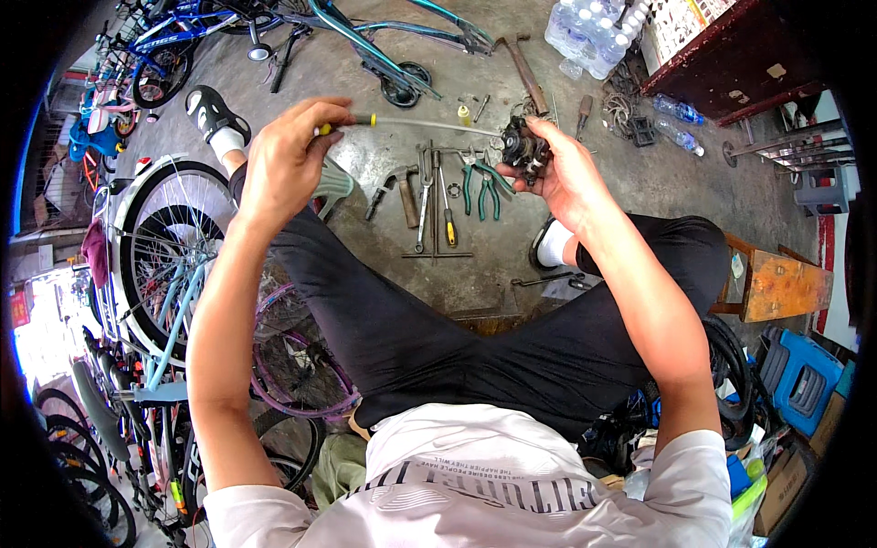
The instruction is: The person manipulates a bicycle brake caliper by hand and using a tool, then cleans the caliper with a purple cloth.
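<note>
Landmark: We take our bearings from the steel wrench (pixel 424 196), lying lengthwise on the concrete floor (pixel 384 254).
Left grip: Raised ahead of the wrench and to its left, the left grip (pixel 288 155) is closed, fingers wrapped around a yellow-and-black handle.
Held screwdriver: We trace the shaft of the held screwdriver (pixel 365 120) rightward, passing ahead of the wrench, toward a dark mechanical part (pixel 523 151); we cannot tell whether its tip touches.
Right grip: Ahead of the wrench and to its right, the right grip (pixel 559 164) is partly curled, thumb and fingers around the dark mechanical part.
Floor tools: We find a hammer (pixel 408 203) just left of the wrench, a yellow-handled screwdriver (pixel 450 228) just right of it, and green-handled pliers (pixel 483 201) farther right.
Small bottle: A small yellowish bottle (pixel 464 116) stands ahead of the wrench and slightly right.
Bottle pack: We spot packed clear plastic bottles (pixel 596 38) well ahead of the wrench, to its right.
Bicycle wheel: A spoked bicycle wheel (pixel 132 245) sits well left of the wrench.
Wooden stool: We note a wooden stool (pixel 786 285) well to the wrench's right.
</note>
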A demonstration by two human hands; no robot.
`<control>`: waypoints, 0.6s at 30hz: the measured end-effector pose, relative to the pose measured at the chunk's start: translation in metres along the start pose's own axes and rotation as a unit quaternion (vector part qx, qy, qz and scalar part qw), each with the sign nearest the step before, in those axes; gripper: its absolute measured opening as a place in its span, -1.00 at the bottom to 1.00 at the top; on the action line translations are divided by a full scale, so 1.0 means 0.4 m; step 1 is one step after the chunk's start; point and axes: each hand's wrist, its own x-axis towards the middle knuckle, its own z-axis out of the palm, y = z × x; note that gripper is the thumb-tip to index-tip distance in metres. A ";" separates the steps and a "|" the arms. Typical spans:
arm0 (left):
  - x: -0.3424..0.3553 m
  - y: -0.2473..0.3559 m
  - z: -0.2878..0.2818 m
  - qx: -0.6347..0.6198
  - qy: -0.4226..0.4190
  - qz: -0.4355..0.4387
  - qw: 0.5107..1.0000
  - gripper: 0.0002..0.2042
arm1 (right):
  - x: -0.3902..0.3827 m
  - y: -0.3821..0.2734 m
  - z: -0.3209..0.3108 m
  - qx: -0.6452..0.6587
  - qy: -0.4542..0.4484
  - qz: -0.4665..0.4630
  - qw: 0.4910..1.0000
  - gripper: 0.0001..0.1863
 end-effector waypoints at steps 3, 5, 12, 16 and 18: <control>-0.009 0.029 0.012 0.271 0.182 0.150 0.933 -0.68 | 0.000 0.002 0.004 0.019 -0.004 -0.003 1.000 -0.64; 0.000 -0.006 0.077 0.097 0.277 0.116 0.949 -0.67 | -0.006 0.001 0.025 0.040 -0.010 -0.012 0.999 -0.64; 0.052 0.123 0.197 -0.661 0.339 -0.029 0.669 -0.58 | -0.008 0.022 0.043 0.055 -0.013 -0.028 0.998 -0.65; 0.070 0.110 0.199 -0.851 0.272 -0.050 0.446 -0.54 | -0.010 0.026 0.036 0.058 -0.007 -0.030 0.998 -0.65; 0.076 0.098 0.197 -0.890 0.231 -0.043 0.391 -0.52 | -0.011 0.018 0.026 0.054 -0.009 -0.034 0.998 -0.65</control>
